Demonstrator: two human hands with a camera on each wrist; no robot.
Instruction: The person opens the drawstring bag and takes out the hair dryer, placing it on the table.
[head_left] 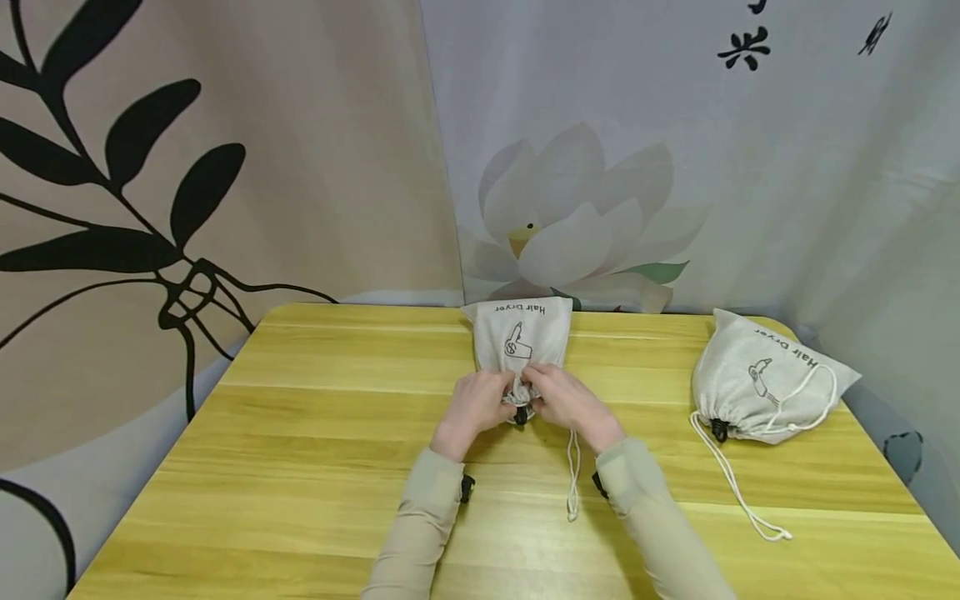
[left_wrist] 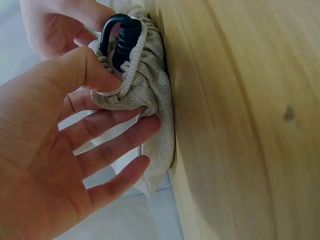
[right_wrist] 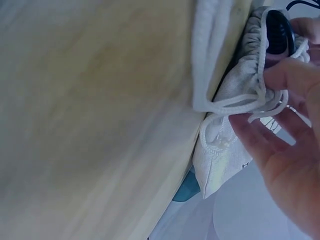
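A pale cloth drawstring bag (head_left: 525, 321), printed "Hair Dryer" with a small dryer drawing, lies at the table's far edge, its gathered mouth facing me. My left hand (head_left: 474, 406) pinches one side of that mouth between thumb and fingers; the other fingers spread along the cloth. On the opposite side, my right hand (head_left: 572, 402) pinches the rim with thumb and fingers. A black cord (left_wrist: 127, 44) with a ribbed sleeve shows in the opening between the hands. The white drawstring (head_left: 573, 475) hangs out beside my right hand. Whatever else the bag holds is hidden.
To the right, a second "Hair Dryer" bag (head_left: 761, 379) lies with its mouth gathered, a bit of black cord (head_left: 719, 429) showing and its white string (head_left: 735, 483) trailing. Beneath is a yellow wooden table (head_left: 300, 467). A printed curtain (head_left: 337, 150) hangs behind.
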